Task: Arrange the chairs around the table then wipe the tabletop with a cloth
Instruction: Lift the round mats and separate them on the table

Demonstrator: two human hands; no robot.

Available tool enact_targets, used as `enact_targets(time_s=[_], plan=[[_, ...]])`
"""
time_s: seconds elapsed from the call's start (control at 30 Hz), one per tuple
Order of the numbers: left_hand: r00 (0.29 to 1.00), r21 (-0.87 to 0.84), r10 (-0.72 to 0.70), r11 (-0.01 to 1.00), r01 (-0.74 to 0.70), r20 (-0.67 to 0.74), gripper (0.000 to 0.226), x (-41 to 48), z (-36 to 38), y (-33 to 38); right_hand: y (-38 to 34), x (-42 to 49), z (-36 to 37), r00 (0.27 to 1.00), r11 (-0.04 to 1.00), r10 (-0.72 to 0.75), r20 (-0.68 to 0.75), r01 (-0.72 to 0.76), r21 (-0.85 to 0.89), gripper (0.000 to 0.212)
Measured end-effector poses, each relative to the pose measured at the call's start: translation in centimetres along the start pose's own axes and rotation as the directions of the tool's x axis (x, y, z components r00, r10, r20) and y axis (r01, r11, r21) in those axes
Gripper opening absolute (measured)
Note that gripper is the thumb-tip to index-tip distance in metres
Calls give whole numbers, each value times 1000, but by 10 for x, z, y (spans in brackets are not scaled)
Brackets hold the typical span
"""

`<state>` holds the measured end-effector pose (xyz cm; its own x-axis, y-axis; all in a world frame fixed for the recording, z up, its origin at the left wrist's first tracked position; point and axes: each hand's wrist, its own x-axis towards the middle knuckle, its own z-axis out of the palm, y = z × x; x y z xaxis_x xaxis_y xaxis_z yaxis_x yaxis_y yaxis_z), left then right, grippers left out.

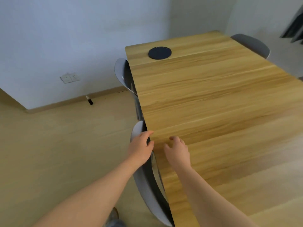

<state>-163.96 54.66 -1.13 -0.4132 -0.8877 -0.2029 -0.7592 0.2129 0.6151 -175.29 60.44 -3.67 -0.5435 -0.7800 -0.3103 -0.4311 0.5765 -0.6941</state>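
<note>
Grey plastic makes the near chair [147,182], pushed tight against the left edge of the wooden worktop [221,99]. The left hand [141,148] holds its top rim, fingers [148,133] curled over it. The right hand [177,151] is just beside it above the wood, fingers [173,139] loosely bent and holding nothing. Both bare arms reach forward. A second chair [122,72] sits farther along the same side, and a third chair [252,44] is at the far right corner. A round black mat [159,53] lies at the far end. The wall [65,38] is white and the floor [57,145] is pale.
</note>
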Motion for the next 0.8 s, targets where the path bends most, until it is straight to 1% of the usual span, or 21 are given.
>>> enact_targets(time_s=[0.13, 0.17, 0.2, 0.3, 0.37, 0.43, 0.63, 0.73, 0.8], plan=[[985, 6, 150, 989, -151, 91, 41, 60, -35, -27, -47, 37, 23, 989, 997, 75, -126, -73, 21, 43], [982, 9, 159, 987, -161, 97, 42, 61, -37, -25, -48, 37, 21, 989, 997, 78, -123, -77, 15, 43], [976, 2, 190, 981, -192, 108, 42, 80, -57, -38, -70, 47, 34, 984, 996, 92, -149, -90, 24, 42], [960, 0, 251, 967, -253, 128, 43, 110, -88, -54, -105, 62, 52, 977, 993, 113, -178, -107, 46, 42], [944, -35, 294, 956, -292, 151, 42, 137, -109, -65, -128, 77, 62, 970, 991, 130, -203, -120, 62, 42], [940, -37, 300, 954, -298, 163, 42, 158, -121, -66, -142, 87, 64, 967, 988, 145, -210, -130, 83, 42], [906, -84, 371, 928, -362, 203, 40, 252, -143, -59, -177, 165, 62, 929, 969, 238, -284, -207, 133, 42], [886, -23, 408, 910, -414, 218, 41, 301, -152, -53, -193, 213, 61, 922, 964, 255, -291, -217, 156, 42], [889, 27, 396, 910, -413, 231, 42, 331, -163, -48, -206, 243, 59, 924, 960, 266, -273, -227, 166, 41]])
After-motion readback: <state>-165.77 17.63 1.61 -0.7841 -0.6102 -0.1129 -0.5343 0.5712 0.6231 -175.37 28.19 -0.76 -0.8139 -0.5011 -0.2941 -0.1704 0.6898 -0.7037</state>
